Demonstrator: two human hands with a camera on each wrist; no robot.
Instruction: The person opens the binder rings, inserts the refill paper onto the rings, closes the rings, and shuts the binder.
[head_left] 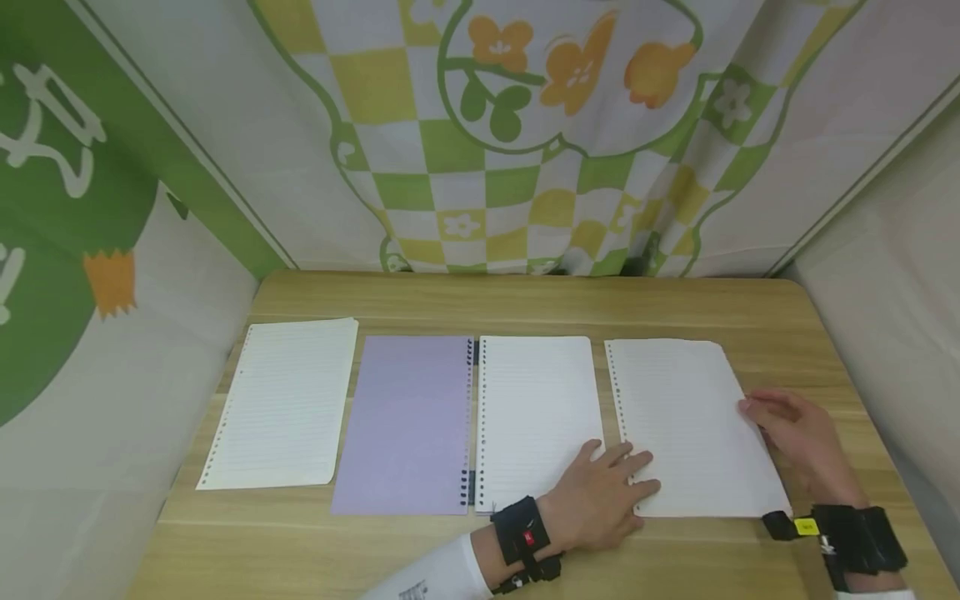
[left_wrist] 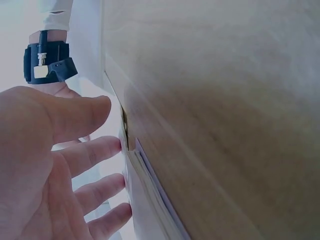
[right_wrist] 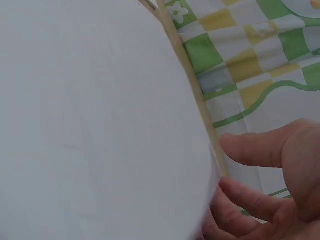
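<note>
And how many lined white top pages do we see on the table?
3: a left page left of the purple cover, a middle page just right of that cover, and a right page by the right hand. More may be hidden underneath.

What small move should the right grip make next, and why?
Probably bring the thumb of the right grip onto the right edge of the rightmost lined paper: the other fingers are at that edge, but the right wrist view shows the thumb off it. The left grip lies spread across the paper's left edge and could steady it.
</note>
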